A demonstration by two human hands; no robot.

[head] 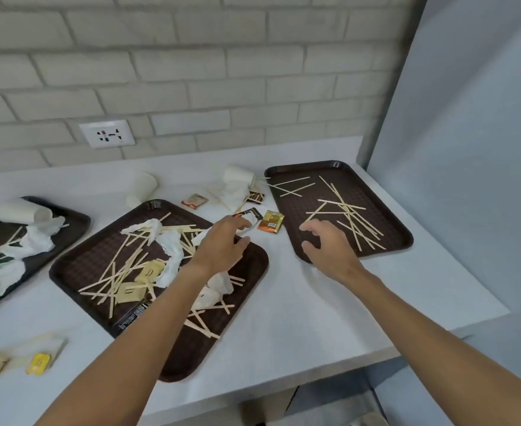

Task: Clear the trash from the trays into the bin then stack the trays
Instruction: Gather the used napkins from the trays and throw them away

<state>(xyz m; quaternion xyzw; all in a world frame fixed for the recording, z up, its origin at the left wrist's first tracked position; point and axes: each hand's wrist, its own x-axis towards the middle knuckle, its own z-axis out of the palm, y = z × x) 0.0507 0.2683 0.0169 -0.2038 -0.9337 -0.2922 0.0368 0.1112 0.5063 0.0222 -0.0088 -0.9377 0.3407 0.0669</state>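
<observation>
On the white counter (283, 318), your left hand (222, 241) reaches open over the middle tray (93, 259) toward wrappers (272, 221) just beyond it. Your right hand (326, 244), loose and empty, hovers over the right tray (391, 222), at the corner nearest the middle tray. Clearing looks barely begun, and your next move calls for a firm pinch on the trash.

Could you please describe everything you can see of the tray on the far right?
The right tray is dark brown, rectangular with rounded corners and a raised rim, seemingly textured plastic. It lies flat on the white counter near the wall corner, holding only scattered wooden sticks. The right hand is over its near-left corner; contact is unclear.
</observation>
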